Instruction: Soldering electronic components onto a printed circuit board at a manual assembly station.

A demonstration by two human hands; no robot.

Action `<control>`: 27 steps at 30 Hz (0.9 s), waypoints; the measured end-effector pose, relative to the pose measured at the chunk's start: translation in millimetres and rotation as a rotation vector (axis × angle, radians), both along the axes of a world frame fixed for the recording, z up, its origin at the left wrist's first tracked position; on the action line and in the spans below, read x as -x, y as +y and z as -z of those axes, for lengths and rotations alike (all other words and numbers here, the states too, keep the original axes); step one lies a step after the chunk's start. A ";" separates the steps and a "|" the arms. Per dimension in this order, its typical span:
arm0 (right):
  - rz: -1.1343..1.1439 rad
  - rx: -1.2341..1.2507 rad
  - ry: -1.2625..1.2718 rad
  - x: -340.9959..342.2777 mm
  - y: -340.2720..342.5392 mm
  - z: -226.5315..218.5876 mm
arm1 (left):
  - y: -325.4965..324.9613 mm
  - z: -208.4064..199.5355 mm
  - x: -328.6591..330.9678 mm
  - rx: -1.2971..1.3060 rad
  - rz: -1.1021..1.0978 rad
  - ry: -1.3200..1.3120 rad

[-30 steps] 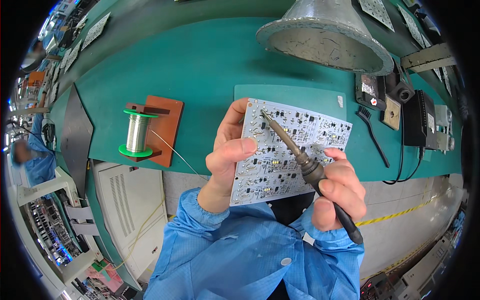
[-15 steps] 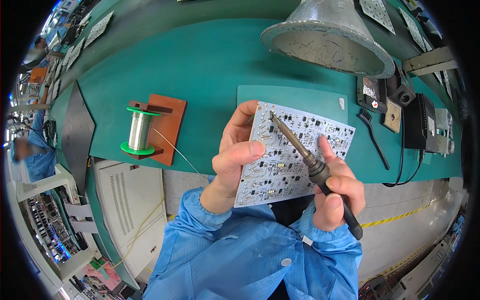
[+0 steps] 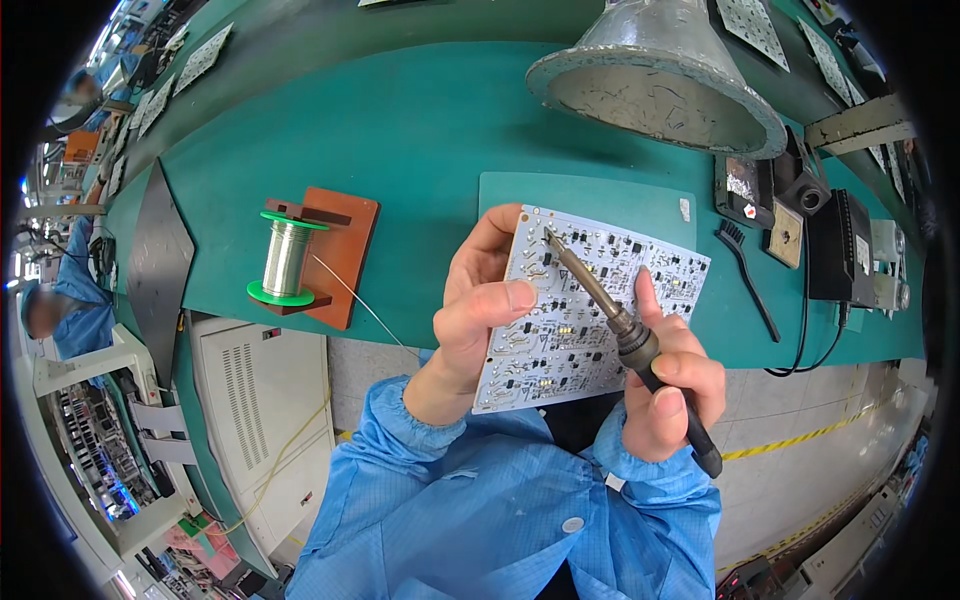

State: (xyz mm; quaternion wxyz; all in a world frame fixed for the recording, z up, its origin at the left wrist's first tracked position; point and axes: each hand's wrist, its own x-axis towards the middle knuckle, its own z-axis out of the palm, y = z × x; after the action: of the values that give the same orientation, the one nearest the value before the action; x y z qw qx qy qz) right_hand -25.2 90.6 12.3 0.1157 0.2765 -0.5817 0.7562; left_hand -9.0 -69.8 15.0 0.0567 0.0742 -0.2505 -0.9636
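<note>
Soldering iron tip on the board

My left hand (image 3: 480, 310) clenches the white populated circuit board (image 3: 590, 300); my right hand (image 3: 670, 390) grips the black-handled soldering iron (image 3: 625, 335) above the green bench (image 3: 420, 150).

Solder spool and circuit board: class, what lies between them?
In the head view, a thin solder wire runs from the solder spool toward the left hand holding the circuit board, over green bench.

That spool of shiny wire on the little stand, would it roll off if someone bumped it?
Probably not. The solder spool sits upright on a peg of its brown stand, so it would likely spin rather than roll. Its flat green flanges should steady it. The loose wire end looks thin and probably bends easily.
</note>
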 end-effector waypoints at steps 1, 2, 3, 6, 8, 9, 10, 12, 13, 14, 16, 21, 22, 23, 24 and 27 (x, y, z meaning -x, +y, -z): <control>0.013 -0.001 0.008 0.2 -0.6 -0.2 | -0.2 1.0 -0.6 0.030 0.012 -0.025; 0.012 -0.001 0.009 0.2 -0.3 0.0 | -0.3 3.0 -1.1 0.030 0.011 -0.024; 0.015 -0.010 -0.002 0.3 0.6 0.3 | 0.1 5.2 -1.2 0.046 0.019 -0.030; 0.024 0.036 -0.019 -2.7 0.8 4.1 | 5.5 -1.7 0.3 0.062 -0.013 -0.019; 0.031 0.090 -0.024 -3.5 1.0 7.5 | 8.9 -4.9 0.9 0.063 -0.052 0.000; 0.021 0.096 -0.030 -3.8 0.9 8.8 | 9.7 -5.2 0.6 0.068 -0.087 0.001; 0.011 0.101 -0.036 -3.7 1.0 9.3 | 10.3 -5.4 0.7 0.072 -0.123 0.002; 0.013 0.083 -0.027 -2.9 1.0 9.0 | 9.0 -2.6 0.3 0.071 -0.119 0.007; 0.013 0.065 -0.020 -2.5 0.9 8.8 | 7.8 -1.1 -0.3 0.071 -0.117 0.010; 0.013 0.065 -0.019 -2.3 0.9 8.5 | 6.8 -0.2 -0.6 0.071 -0.116 0.011; 0.011 0.056 -0.003 -2.4 0.9 8.5 | 4.9 1.4 -1.6 0.096 -0.092 0.016; 0.014 0.028 -0.026 -2.4 1.7 8.6 | 2.8 0.8 -2.4 0.134 -0.077 -0.015; 0.022 0.019 -0.036 -2.6 1.8 8.4 | 2.5 1.7 -2.9 0.143 -0.079 -0.016; 0.021 0.018 -0.036 -2.4 1.8 8.5 | 2.2 2.3 -3.2 0.142 -0.079 -0.015; 0.014 0.019 -0.028 -2.1 1.8 8.4 | 2.0 2.7 -3.6 0.153 -0.086 -0.020; 0.013 0.037 -0.029 -2.9 0.6 8.7 | 2.9 3.7 -3.7 0.159 -0.098 -0.019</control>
State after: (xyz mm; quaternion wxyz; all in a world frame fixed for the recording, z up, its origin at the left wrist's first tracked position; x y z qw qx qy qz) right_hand -22.3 91.2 3.7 0.1173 0.2598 -0.5711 0.7698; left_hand -5.3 -66.9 11.3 0.1069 0.0905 -0.3226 -0.9361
